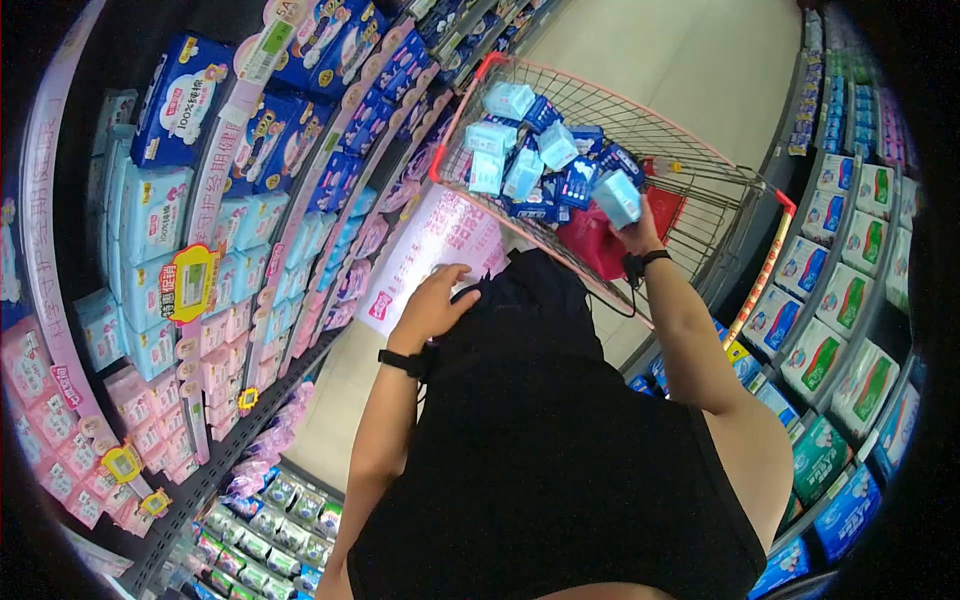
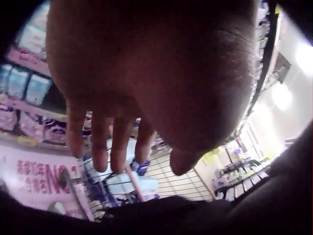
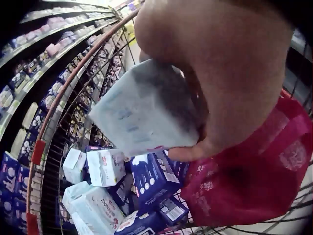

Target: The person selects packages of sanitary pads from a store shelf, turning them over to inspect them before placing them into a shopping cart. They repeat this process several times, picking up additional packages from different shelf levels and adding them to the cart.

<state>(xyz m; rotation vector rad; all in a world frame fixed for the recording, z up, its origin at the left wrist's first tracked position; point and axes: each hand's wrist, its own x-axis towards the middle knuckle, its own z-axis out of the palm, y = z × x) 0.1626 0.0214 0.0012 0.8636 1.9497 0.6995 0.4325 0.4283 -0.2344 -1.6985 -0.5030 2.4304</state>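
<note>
My right hand (image 1: 640, 234) grips a light blue pack of sanitary pads (image 1: 617, 198) over the shopping cart (image 1: 437, 162). In the right wrist view, thumb and fingers wrap round the sides of this pack (image 3: 142, 112). Below it in the cart lie several light blue packs (image 3: 106, 167) and dark blue packs (image 3: 154, 178), heaped loosely, beside a red bag (image 3: 254, 166). My left hand (image 1: 430, 308) holds nothing, its fingers relaxed, in front of a pink and white printed sign (image 1: 440, 245) at the cart's side. The left wrist view shows its fingers (image 2: 118, 149) spread apart.
Shelves on the left hold dark blue packs (image 1: 180, 100), light blue packs (image 1: 155, 215) and pink packs (image 1: 75, 445). A yellow and red price tag (image 1: 193, 284) juts from one shelf. Shelves on the right carry white and green packs (image 1: 845, 295). Pale floor (image 1: 690, 50) runs beyond the cart.
</note>
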